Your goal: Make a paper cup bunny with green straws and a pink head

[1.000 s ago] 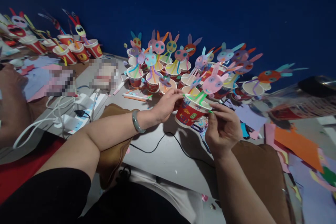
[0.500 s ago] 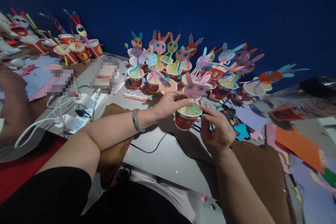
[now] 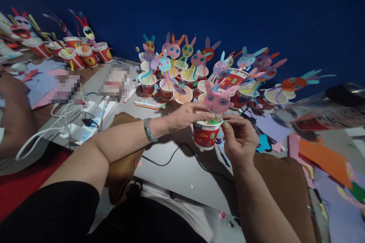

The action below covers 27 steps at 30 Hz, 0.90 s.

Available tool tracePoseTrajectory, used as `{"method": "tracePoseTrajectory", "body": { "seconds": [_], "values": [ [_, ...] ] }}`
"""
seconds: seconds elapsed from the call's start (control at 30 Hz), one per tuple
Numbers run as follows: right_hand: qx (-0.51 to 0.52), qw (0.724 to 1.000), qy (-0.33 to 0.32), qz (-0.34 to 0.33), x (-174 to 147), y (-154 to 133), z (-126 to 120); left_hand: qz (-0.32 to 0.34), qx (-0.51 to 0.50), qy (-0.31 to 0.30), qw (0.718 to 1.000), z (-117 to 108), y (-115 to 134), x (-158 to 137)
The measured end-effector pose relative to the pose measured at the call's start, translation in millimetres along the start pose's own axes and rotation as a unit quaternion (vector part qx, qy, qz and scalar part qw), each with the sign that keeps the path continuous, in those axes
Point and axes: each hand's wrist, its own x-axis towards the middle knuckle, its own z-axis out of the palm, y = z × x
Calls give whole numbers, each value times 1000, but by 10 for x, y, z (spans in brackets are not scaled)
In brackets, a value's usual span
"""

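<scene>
A red paper cup with a white rim is held above the table. My left hand grips it at the rim, thumb over the near edge and fingers behind. A pink paper rabbit face with long ears rises over the cup. Inside the cup, below the face, a bright green pipe cleaner shows. At the rim's right side my right hand is closed in a pinch, with a tiny green end at its fingertips. The rest of that grip is hidden.
Behind stand several paper cups with animal faces against a blue wall. A power strip with white cables lies left, near another person's arm. Orange paper and scraps lie right; a black cord crosses the table.
The cup has come slightly nearer and to the right, showing more of its front side. The rabbit face has shifted right and down, and my right hand has moved a little right.
</scene>
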Motion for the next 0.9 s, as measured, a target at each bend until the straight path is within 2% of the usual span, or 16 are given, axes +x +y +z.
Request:
{"method": "tracePoseTrajectory", "body": {
  "seconds": [0.2, 0.43, 0.57, 0.9],
  "values": [
    [-4, 1000, -1, 17, -8, 2, -7, -16, 3, 10, 1000, -19, -5, 20],
    [-74, 995, 35, -57, -61, 38, -7, 10, -19, 37, 999, -84, -101, 87],
    [-98, 991, 59, -72, -79, 62, -21, 9, -28, 44, 999, -92, -118, 107],
    [-119, 986, 89, -80, -107, 158, -53, 29, -31, 3, 999, -57, -47, 21]
  ]
}}
